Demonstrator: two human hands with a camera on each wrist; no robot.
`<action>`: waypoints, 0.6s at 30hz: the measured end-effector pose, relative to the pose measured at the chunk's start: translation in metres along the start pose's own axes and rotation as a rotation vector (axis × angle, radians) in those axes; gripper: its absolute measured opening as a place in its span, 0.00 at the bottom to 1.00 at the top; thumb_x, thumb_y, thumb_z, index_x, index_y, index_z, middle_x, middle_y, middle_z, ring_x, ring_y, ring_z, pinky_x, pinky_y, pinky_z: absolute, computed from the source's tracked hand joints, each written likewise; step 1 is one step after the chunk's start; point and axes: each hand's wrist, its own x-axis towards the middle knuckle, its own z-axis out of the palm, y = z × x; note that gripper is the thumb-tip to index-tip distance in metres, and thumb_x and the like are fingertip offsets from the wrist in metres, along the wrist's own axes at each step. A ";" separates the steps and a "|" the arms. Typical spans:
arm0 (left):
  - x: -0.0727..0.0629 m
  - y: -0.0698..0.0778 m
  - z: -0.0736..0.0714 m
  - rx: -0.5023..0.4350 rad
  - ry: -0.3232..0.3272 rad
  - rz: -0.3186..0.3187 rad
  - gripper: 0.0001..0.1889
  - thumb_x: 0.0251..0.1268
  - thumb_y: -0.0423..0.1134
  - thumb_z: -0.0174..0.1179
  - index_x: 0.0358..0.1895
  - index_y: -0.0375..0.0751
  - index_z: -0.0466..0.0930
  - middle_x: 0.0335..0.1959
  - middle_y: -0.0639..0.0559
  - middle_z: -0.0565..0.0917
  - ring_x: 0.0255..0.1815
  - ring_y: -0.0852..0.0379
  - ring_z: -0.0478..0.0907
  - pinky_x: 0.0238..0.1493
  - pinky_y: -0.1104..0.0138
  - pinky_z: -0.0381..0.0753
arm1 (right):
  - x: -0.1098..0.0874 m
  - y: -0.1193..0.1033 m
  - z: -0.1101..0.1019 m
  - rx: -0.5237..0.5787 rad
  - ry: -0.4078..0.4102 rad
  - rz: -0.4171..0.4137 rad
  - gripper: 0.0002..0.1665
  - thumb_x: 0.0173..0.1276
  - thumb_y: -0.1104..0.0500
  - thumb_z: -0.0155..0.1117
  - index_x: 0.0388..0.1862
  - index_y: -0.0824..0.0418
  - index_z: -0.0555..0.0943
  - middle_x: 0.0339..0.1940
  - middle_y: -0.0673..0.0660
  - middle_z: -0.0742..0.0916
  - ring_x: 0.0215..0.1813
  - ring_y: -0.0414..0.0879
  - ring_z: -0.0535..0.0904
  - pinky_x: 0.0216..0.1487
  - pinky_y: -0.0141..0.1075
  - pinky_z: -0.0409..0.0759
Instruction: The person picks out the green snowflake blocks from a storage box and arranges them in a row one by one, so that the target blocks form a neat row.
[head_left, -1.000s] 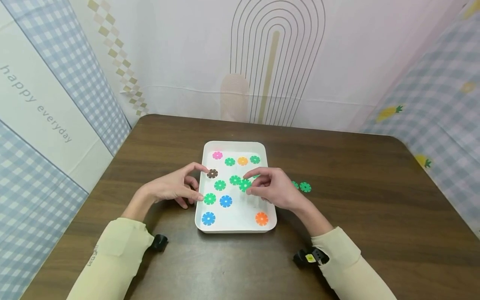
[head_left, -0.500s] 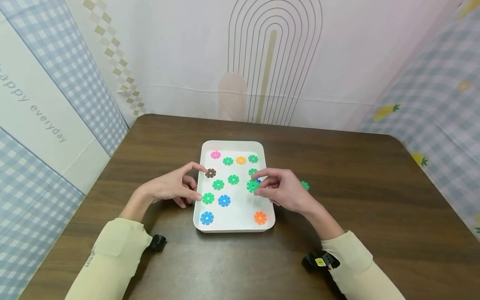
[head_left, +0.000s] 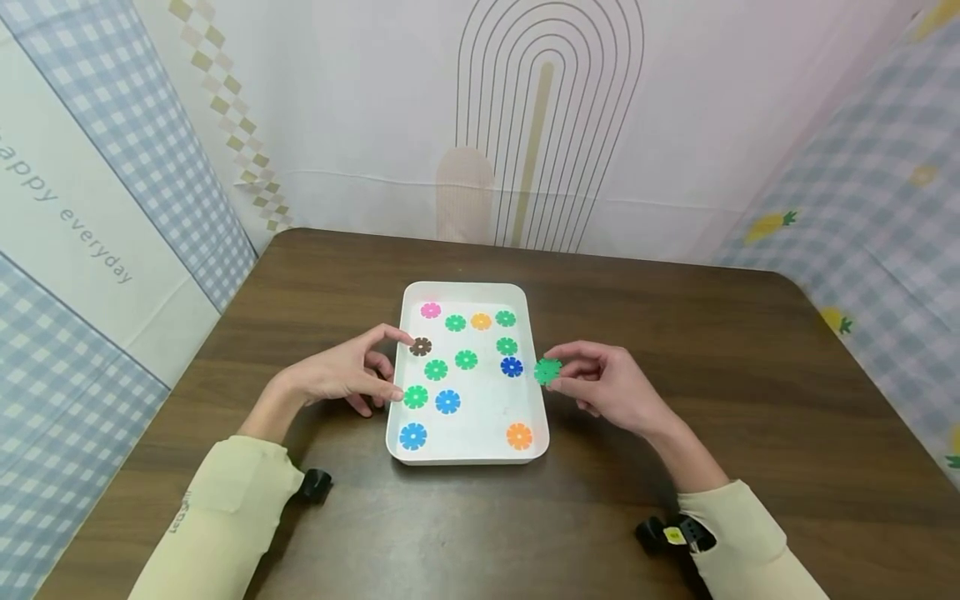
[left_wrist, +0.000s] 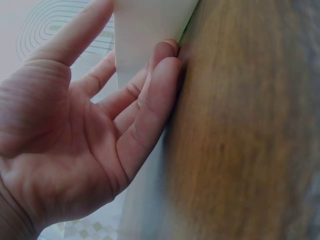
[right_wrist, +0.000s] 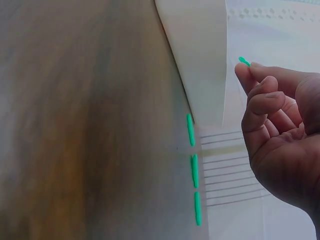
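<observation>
in the tray, colourful discs; left hand loosely spread against it, right hand pinched on green disc

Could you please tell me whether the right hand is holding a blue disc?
No, the right hand pinches a green disc between its thumb and fingers.

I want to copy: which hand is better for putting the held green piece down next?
Probably the right hand: it pinches that piece by the right side of the tray, where three more green pieces lie. The left hand touches the left edge.
</observation>
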 end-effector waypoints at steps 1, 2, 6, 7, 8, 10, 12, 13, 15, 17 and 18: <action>0.000 0.000 0.000 0.000 0.000 0.001 0.44 0.63 0.41 0.77 0.77 0.50 0.57 0.41 0.44 0.77 0.36 0.49 0.84 0.36 0.55 0.89 | -0.001 0.001 -0.001 0.001 0.004 0.004 0.20 0.69 0.58 0.76 0.59 0.56 0.85 0.40 0.63 0.91 0.25 0.48 0.76 0.23 0.36 0.78; 0.000 0.000 0.000 -0.001 0.000 0.000 0.44 0.64 0.40 0.77 0.77 0.51 0.58 0.41 0.44 0.77 0.36 0.49 0.84 0.36 0.55 0.89 | -0.002 0.003 -0.003 0.002 0.007 0.008 0.20 0.69 0.58 0.76 0.59 0.56 0.85 0.40 0.63 0.91 0.25 0.48 0.76 0.23 0.36 0.78; 0.000 0.000 0.000 0.000 0.001 -0.001 0.44 0.64 0.40 0.76 0.77 0.51 0.58 0.41 0.44 0.77 0.36 0.49 0.84 0.36 0.55 0.89 | -0.006 0.006 -0.008 -0.002 0.015 0.017 0.21 0.70 0.58 0.76 0.60 0.57 0.84 0.41 0.63 0.91 0.26 0.48 0.77 0.24 0.36 0.78; 0.000 0.000 0.000 0.001 0.001 -0.002 0.44 0.64 0.40 0.76 0.77 0.51 0.58 0.41 0.44 0.77 0.36 0.49 0.84 0.36 0.55 0.89 | -0.007 0.007 -0.009 -0.003 0.018 0.018 0.21 0.70 0.58 0.76 0.61 0.58 0.84 0.41 0.63 0.91 0.26 0.48 0.77 0.24 0.36 0.78; 0.000 0.000 0.000 0.001 0.001 -0.003 0.43 0.64 0.39 0.76 0.77 0.51 0.58 0.42 0.44 0.77 0.36 0.49 0.84 0.36 0.55 0.89 | -0.008 0.008 -0.011 -0.003 0.020 0.019 0.22 0.70 0.58 0.76 0.61 0.58 0.84 0.41 0.63 0.91 0.26 0.48 0.77 0.24 0.36 0.78; 0.001 0.000 0.000 0.001 0.000 -0.002 0.43 0.64 0.39 0.76 0.77 0.51 0.58 0.41 0.44 0.77 0.36 0.49 0.84 0.36 0.55 0.89 | -0.009 0.009 -0.014 0.000 0.023 0.020 0.22 0.70 0.59 0.75 0.62 0.59 0.83 0.42 0.63 0.91 0.26 0.48 0.77 0.24 0.36 0.78; 0.000 0.001 0.000 0.003 -0.002 -0.001 0.43 0.65 0.40 0.76 0.77 0.51 0.58 0.42 0.44 0.77 0.36 0.49 0.84 0.36 0.55 0.89 | -0.011 0.010 -0.016 0.003 0.025 0.020 0.22 0.71 0.60 0.75 0.62 0.59 0.83 0.43 0.64 0.91 0.26 0.48 0.77 0.24 0.36 0.78; 0.000 0.001 0.000 0.004 -0.001 -0.001 0.44 0.64 0.40 0.76 0.77 0.51 0.57 0.41 0.44 0.77 0.36 0.49 0.84 0.36 0.55 0.89 | -0.011 0.011 -0.017 0.003 0.026 0.020 0.22 0.71 0.60 0.75 0.62 0.59 0.83 0.43 0.64 0.91 0.26 0.48 0.77 0.24 0.36 0.78; 0.000 0.000 0.000 0.005 -0.002 -0.001 0.44 0.64 0.40 0.76 0.77 0.51 0.57 0.41 0.44 0.77 0.36 0.49 0.84 0.36 0.55 0.89 | -0.012 0.013 -0.020 0.004 0.028 0.022 0.21 0.71 0.60 0.74 0.62 0.59 0.83 0.43 0.64 0.91 0.26 0.48 0.77 0.24 0.36 0.78; 0.000 0.000 0.000 0.005 -0.003 -0.001 0.44 0.64 0.41 0.77 0.78 0.51 0.57 0.41 0.44 0.77 0.36 0.49 0.83 0.36 0.56 0.89 | -0.013 0.014 -0.023 0.001 0.034 0.024 0.21 0.72 0.60 0.74 0.61 0.58 0.83 0.44 0.65 0.91 0.25 0.48 0.77 0.24 0.36 0.78; 0.000 0.000 0.000 0.005 -0.002 -0.002 0.44 0.64 0.41 0.77 0.78 0.51 0.57 0.41 0.44 0.77 0.36 0.49 0.83 0.36 0.56 0.89 | -0.013 0.015 -0.024 0.001 0.037 0.026 0.21 0.72 0.60 0.74 0.61 0.59 0.82 0.44 0.65 0.91 0.25 0.48 0.77 0.24 0.36 0.78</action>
